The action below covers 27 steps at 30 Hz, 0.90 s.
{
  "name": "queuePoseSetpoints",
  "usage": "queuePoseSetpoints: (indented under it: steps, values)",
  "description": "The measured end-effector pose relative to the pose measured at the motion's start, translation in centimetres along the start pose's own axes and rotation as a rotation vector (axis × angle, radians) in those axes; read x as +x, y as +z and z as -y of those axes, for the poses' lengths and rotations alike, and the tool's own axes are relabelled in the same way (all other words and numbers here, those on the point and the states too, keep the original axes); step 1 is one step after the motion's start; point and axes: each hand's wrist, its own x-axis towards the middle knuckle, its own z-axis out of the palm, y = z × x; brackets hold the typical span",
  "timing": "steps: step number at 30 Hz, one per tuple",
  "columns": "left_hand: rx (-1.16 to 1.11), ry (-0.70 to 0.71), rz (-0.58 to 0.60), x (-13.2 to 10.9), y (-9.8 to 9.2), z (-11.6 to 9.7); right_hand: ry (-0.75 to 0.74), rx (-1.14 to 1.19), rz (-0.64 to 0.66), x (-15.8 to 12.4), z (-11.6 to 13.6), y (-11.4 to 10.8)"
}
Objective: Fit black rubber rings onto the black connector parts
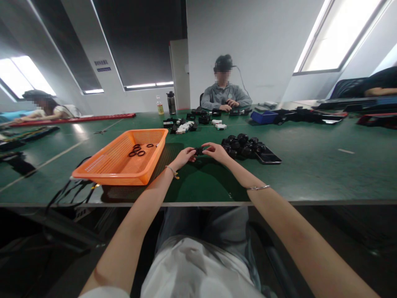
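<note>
Between my two hands, just above the green table [198, 188], is a small black part [199, 151] whose exact kind I cannot make out. My left hand [185, 156] grips it from the left, fingers closed around its edge. On the other side, the thumb and fingertips of my right hand [216, 152] pinch its right end. A heap of rounded black parts [243, 145] lies just right of my right hand. To the left stands an orange plastic basket [116, 179], with several black rings [136, 150] on its bottom.
A dark phone [269, 157] lies against the heap's right side. Farther back are black and white parts [182, 126], a blue bin [263, 117], a bottle [159, 106] and a dark flask [171, 103]. A co-worker [225, 93] sits across the table. Black straps [66, 192] hang by the basket.
</note>
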Motion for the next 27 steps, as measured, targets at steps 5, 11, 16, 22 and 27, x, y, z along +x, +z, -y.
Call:
queuePoseSetpoints:
  steps: [5, 11, 16, 22, 27]
  values:
    - [0.001, -0.011, -0.002, -0.1, 0.1, -0.1, 0.001, 0.021, 0.04, -0.1, 0.3, -0.1]
    - [-0.013, -0.003, 0.007, -0.1, 0.0, 0.1, -0.006, -0.022, 0.035, 0.0, 0.0, -0.2]
    - [-0.017, -0.004, 0.003, 0.0, -0.1, 0.2, -0.028, -0.055, 0.013, 0.1, -0.2, -0.2]
    - [-0.015, -0.006, -0.002, -0.1, 0.0, 0.0, 0.012, 0.023, 0.013, 0.3, -0.6, 0.1]
    - [-0.018, 0.01, 0.003, -0.2, 0.0, -0.1, 0.004, 0.027, 0.011, 0.3, -0.8, 0.2]
